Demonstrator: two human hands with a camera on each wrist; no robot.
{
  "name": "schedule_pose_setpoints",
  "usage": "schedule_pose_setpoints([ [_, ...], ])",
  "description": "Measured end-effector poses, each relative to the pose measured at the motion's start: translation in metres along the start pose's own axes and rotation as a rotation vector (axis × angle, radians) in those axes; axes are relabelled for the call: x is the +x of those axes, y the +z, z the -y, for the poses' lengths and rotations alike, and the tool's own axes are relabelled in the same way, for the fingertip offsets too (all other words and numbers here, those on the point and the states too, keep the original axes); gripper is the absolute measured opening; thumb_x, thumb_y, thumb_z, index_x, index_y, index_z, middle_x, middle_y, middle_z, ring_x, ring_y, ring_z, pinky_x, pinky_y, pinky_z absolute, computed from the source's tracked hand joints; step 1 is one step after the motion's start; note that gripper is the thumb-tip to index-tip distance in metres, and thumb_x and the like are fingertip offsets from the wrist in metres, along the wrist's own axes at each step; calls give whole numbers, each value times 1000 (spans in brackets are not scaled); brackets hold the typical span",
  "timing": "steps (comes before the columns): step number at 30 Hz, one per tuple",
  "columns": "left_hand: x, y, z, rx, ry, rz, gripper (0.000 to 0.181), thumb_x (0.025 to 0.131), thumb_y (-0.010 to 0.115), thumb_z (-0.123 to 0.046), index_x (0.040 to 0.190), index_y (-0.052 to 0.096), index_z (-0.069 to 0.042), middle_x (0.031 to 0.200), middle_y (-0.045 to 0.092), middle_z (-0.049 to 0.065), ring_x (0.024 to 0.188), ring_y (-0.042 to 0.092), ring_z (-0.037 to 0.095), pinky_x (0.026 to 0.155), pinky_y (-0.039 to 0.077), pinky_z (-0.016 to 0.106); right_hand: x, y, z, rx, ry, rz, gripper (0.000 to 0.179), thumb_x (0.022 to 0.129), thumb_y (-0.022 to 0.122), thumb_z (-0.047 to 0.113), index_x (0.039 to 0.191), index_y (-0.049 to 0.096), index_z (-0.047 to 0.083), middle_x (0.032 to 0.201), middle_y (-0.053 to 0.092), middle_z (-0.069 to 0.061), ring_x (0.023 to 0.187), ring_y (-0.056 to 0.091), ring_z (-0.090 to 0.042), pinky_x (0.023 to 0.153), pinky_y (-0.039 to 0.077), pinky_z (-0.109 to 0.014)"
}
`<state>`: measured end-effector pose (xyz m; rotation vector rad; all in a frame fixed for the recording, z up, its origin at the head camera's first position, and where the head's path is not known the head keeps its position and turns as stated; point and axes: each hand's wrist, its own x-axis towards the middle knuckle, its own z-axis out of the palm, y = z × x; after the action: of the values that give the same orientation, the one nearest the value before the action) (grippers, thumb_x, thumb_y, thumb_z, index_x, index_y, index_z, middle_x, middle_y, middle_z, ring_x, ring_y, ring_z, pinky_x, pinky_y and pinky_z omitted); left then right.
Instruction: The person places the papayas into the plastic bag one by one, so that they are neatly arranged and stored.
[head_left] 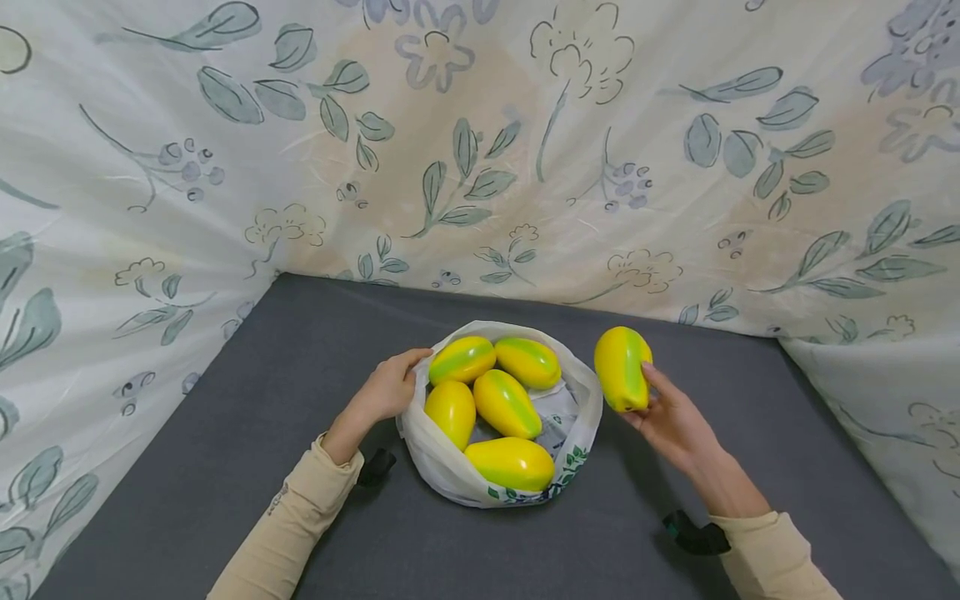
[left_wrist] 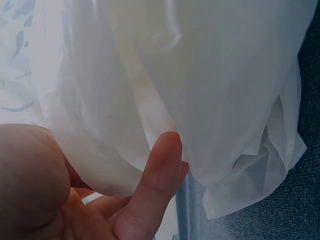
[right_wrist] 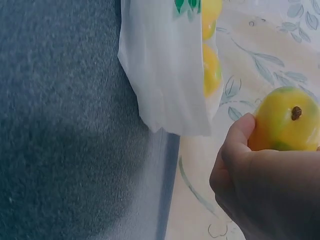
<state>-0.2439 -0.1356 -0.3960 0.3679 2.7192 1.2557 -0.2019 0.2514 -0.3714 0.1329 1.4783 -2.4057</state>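
A white plastic bag [head_left: 438,467] with a green leaf print stands with its mouth wide, several yellow papayas with green streaks inside, among them one papaya [head_left: 510,464] at the near side. My left hand [head_left: 384,387] pinches the bag's left rim; in the left wrist view the thumb [left_wrist: 162,160] lies against the thin plastic. Just right of the bag, my right hand [head_left: 678,425] grips another papaya [head_left: 622,367], held up off the table and apart from the rim. Its brown stem end shows in the right wrist view, where the hand [right_wrist: 270,185] covers its lower part.
Dark grey cloth covers the table [head_left: 187,500] around the bag. A floral curtain [head_left: 480,167] hangs along the back and both sides. Dark wrist devices sit at both cuffs, such as the right one [head_left: 697,535]. Printed paper [head_left: 558,417] or plastic shows inside the bag.
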Motion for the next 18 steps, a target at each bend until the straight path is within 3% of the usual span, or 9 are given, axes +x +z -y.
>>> schedule_pose_setpoints([
  [14,0,-1,-1,-5,7,2,43,98,39,4,140,45,-1,138,46,23,41,23,12,45,32,26,-5,23,-11,-152,-15,49,29,104,38,30,127,32,14,111,50,-1,96,51,-15,88,44,-31],
  [18,-1,-2,-2,-5,9,2,43,98,39,4,140,45,-1,138,46,23,41,23,12,45,32,26,-6,27,-13,-191,-11,52,37,104,38,31,134,27,11,116,47,-4,98,51,-16,88,44,-32],
])
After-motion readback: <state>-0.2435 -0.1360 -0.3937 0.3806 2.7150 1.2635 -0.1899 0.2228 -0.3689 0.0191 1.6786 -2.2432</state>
